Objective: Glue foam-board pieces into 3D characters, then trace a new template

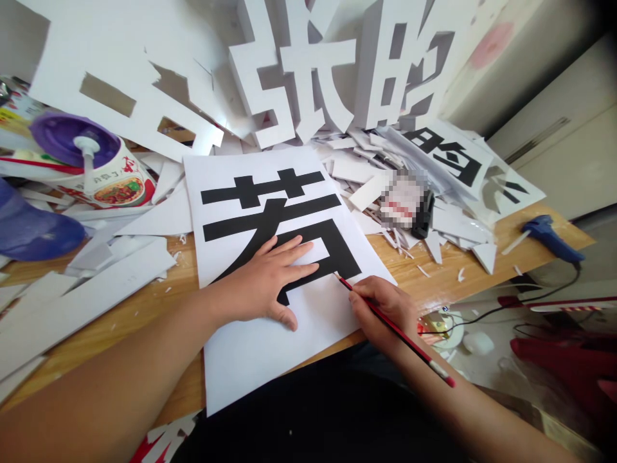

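Note:
A large white sheet (250, 366) lies at the table's front edge, partly overhanging it. On it sits a bold black Chinese character (337, 241), whose lower left part is covered by my hand and wrist. My left hand (270, 276) rests flat on the character and the paper, fingers spread. A red and black pencil (385, 315) is pinched in my right hand (385, 308), at the lower right of the character. The pencil tip is at the lower edge of the black strokes; whether it touches the paper I cannot tell.
White foam board offcuts (96, 296) cover much of the wooden table (429, 276). Behind stand white three-dimensional characters (318, 71). To the left are a noodle bucket (110, 173) and a purple lid (77, 141). A blue glue gun (549, 238) lies near the right edge, its cord hanging down.

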Available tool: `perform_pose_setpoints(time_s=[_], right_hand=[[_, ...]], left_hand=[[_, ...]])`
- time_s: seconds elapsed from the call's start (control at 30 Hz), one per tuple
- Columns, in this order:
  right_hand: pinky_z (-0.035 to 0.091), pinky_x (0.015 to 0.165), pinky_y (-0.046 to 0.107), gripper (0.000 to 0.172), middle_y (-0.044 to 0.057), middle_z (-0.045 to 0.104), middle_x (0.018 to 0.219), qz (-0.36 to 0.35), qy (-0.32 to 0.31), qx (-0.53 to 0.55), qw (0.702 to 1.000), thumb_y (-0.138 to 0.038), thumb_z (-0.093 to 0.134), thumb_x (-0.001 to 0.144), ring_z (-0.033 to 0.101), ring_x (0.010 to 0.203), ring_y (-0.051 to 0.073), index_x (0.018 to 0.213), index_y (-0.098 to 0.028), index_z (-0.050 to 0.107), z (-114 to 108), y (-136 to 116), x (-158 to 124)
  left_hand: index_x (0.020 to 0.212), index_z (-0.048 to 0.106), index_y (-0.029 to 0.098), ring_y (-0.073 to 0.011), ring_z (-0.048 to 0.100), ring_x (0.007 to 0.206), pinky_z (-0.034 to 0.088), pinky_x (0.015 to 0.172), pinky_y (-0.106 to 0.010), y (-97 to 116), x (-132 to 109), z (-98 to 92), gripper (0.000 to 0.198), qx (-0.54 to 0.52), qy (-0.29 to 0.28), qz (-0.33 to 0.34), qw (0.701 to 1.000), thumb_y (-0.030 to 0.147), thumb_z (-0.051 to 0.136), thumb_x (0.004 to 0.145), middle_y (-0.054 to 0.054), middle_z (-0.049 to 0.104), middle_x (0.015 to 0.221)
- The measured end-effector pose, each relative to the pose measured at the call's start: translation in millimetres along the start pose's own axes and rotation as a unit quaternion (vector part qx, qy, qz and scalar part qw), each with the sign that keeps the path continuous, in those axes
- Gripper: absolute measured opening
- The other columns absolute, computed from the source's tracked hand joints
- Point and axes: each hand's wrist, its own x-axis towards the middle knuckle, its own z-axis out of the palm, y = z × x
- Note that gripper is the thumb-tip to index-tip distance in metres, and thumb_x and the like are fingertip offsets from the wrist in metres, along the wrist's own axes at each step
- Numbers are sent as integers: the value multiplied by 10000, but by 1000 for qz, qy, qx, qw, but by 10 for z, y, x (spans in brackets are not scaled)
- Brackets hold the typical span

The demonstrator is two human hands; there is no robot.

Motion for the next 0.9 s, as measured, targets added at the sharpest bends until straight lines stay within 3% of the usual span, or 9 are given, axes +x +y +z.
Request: perform_pose_setpoints(time_s=[0.27, 0.47, 0.57, 0.73, 0.9], right_hand=[[438, 547, 217, 145, -13, 646, 633, 40, 30, 1, 999, -125, 563, 795, 596, 548, 114, 672, -198, 588, 6, -1, 14], [432, 539, 214, 146, -34, 631, 610, 52, 34, 5, 998, -124, 586, 787, 589, 540, 109, 667, -207, 593, 21, 73, -23], [449, 565, 209, 121, -40, 658, 659, 58, 38, 40, 997, -123, 612, 804, 610, 582, 110, 737, -222, 615, 4, 55, -46], [486, 616, 217, 102, -20, 688, 755, -12, -53, 140, 989, -127, 611, 826, 646, 664, 120, 807, -228, 610, 79, -184, 34], [464, 533, 222, 112, -6, 673, 682, 15, -113, 167, 979, -145, 583, 807, 612, 576, 123, 721, -215, 598, 295, -305, 104]], left_hand=[[1499, 337, 314, -313, 10, 1514, -38, 1205, -522, 24, 6, -25, 991, 2, -12, -5, 1000, 777, 641, 677, -29, 67, 1642], [1481, 366, 356, -396, -58, 1496, -133, 1102, -692, 108, 11, -59, 962, 52, -18, -49, 997, 771, 661, 665, -30, 125, 1635], [1493, 327, 384, -375, -69, 1500, -99, 1120, -681, 126, -1, -73, 956, 57, -28, -54, 996, 762, 657, 680, -5, 101, 1638], [1483, 346, 388, -374, -52, 1502, -95, 1112, -697, 86, -24, -35, 939, 55, -7, -31, 998, 785, 628, 681, 7, 99, 1641], [1478, 363, 376, -371, -48, 1503, -95, 1088, -726, 61, -24, 0, 885, 50, 3, -14, 999, 775, 585, 721, -2, 104, 1641]])
